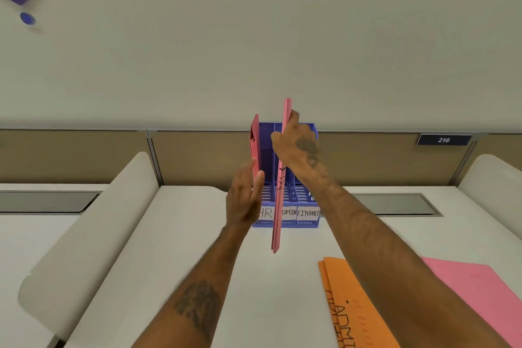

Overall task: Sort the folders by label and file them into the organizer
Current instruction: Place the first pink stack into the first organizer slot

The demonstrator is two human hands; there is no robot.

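A blue three-slot organizer (306, 223) stands at the back of the white desk, with paper labels HR, ADMIN and FINANCE on its front. My right hand (296, 144) grips a pink folder (278, 206) near its top edge and holds it upright, edge-on, in front of the divider between the HR and ADMIN slots. A red-pink folder (255, 141) stands in the left HR slot. My left hand (244, 195) is flat with fingers apart, touching that folder's lower edge. An orange folder (350, 305) marked ADMIN lies at the near right beside another pink folder (477, 294).
The white desk (175, 248) is bounded by curved white dividers on the left (93, 234) and right (494, 175). A tan partition wall (197, 155) with a "216" plate (443, 140) runs behind the organizer. Grey cable slots (395, 203) sit along the desk's back.
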